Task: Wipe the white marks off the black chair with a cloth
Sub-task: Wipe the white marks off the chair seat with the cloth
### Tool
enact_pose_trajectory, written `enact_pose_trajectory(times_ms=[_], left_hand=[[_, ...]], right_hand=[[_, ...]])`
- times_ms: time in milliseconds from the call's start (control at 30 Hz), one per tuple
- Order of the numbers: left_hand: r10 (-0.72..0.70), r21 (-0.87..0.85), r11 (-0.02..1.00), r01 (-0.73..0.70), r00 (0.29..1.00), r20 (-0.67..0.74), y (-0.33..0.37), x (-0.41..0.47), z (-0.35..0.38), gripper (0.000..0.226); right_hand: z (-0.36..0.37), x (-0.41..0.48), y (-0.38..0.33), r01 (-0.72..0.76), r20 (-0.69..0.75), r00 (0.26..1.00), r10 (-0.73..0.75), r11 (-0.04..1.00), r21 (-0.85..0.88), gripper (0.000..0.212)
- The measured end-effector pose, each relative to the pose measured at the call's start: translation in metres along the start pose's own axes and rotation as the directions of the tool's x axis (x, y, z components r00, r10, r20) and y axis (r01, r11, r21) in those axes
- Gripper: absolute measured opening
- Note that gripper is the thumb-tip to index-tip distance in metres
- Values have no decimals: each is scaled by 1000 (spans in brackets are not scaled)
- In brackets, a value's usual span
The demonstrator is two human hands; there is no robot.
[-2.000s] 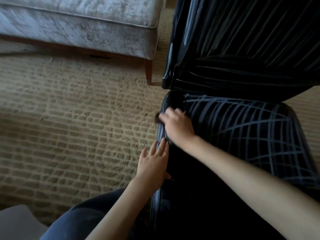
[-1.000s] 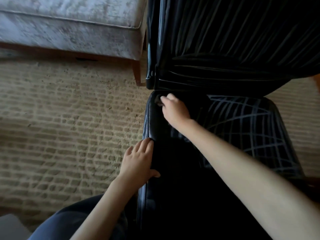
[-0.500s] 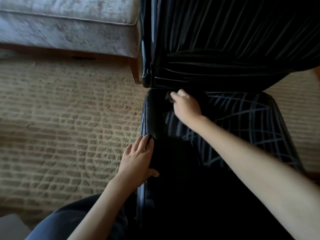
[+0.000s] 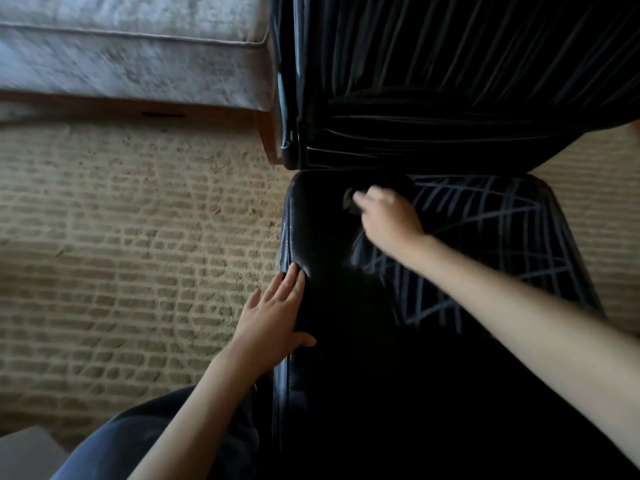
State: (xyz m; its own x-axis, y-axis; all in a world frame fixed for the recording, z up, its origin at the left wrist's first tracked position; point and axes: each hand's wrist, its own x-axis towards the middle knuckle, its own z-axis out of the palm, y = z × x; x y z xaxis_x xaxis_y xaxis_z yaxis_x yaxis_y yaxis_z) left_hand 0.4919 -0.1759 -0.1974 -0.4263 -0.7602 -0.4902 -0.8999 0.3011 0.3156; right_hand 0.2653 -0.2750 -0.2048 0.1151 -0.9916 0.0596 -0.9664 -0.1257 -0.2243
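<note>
right hand (image 4: 386, 220) is gripping a small dark cloth (image 4: 350, 201) at the rear of the glossy black chair (image 4: 311, 237) seat | left hand (image 4: 277, 315) is lying flat, fingers straight, on its left edge | white marks (image 4: 485, 237) are criss-crossing the seat's right | woven beige carpet (image 4: 138, 237)

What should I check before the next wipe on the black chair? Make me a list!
1. Cloth held: ok, the right hand grips the dark cloth.
2. Seat steadied: ok, the left hand rests flat on its left edge.
3. Hands apart: ok.
4. All white marks gone: not ok, lines cross the seat's right side.
5. Cloth clean enough: cannot tell, blurred.
</note>
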Motion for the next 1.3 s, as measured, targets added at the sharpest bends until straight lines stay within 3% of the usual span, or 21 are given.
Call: enact_pose_trajectory(times_ms=[100, 200, 267, 333, 367, 400, 433, 500, 600, 800, 833, 900, 967, 1033, 1067, 1133, 1200, 1300], left_hand=[[-1, 6, 1000, 1, 1000, 7, 1, 0, -2, 106], [-11, -1, 1000, 11, 1000, 12, 2, -3, -2, 105], [-18, 4, 1000, 18, 1000, 13, 3, -4, -1, 104], [-25, 1, 1000, 25, 999, 36, 3, -4, -1, 103], [-31, 1, 1000, 31, 998, 47, 4, -5, -2, 102], [-34, 3, 999, 34, 998, 58, 4, -5, -4, 101], [-38, 4, 999, 38, 997, 67, 4, -4, -6, 98], [-65, 16, 998, 64, 996, 63, 12, -2, -8, 92], [-154, 100, 984, 150, 988, 32, 36, 4, -7, 100], [-244, 150, 959, 240, 970, 13, 52, 8, 6, 117], [-242, 145, 960, 239, 970, 6, 51, 8, 8, 117], [-236, 140, 962, 234, 972, -4, 50, 7, 10, 117], [-226, 146, 963, 225, 974, -10, 49, 6, 10, 117], [-220, 146, 964, 220, 975, -20, 47, 7, 10, 117], [-217, 140, 966, 218, 976, -26, 46, 8, 9, 117], [-216, 124, 968, 217, 976, -23, 45, 10, 8, 117], [-225, 108, 968, 226, 974, -24, 46, 11, 8, 117], [-233, 96, 967, 238, 971, -59, 51, 10, 6, 112]], right_hand=[[15, -62, -14, 375, -5, 927, -375, 926, 43, 40], [5, -73, 0, 609, 19, 793, -609, 791, -67, 42], [-4, -44, 18, 545, 2, 830, -558, 810, -217, 39], [-16, -8, 38, 209, -74, 968, -241, 933, -294, 33], [-26, 5, 45, 2, -29, 1000, -10, 956, -292, 31], [-32, 12, 48, -171, 21, 983, 181, 955, -243, 29], [-33, 15, 47, -250, 38, 964, 264, 944, -214, 26], [-28, 8, 32, -182, 58, 978, 198, 960, -211, 22], [-3, -42, 14, 135, -8, 991, -137, 983, -123, 27], [-6, -125, 19, 577, -6, 814, -581, 809, -108, 33], [-8, -116, 26, 595, 23, 800, -599, 788, -156, 33], [-14, -81, 40, 484, 28, 871, -491, 845, -228, 31], [-24, -39, 51, 193, 11, 980, -198, 941, -277, 29], [-37, -12, 56, -111, 70, 989, 131, 964, -240, 29], [-38, -6, 57, -199, 72, 973, 218, 957, -211, 28], [-38, -15, 49, -172, 77, 979, 190, 967, -188, 25], [-25, -53, 40, 18, -2, 1000, -18, 990, -141, 24], [-10, -136, 33, 275, -28, 960, -279, 957, -93, 30]])
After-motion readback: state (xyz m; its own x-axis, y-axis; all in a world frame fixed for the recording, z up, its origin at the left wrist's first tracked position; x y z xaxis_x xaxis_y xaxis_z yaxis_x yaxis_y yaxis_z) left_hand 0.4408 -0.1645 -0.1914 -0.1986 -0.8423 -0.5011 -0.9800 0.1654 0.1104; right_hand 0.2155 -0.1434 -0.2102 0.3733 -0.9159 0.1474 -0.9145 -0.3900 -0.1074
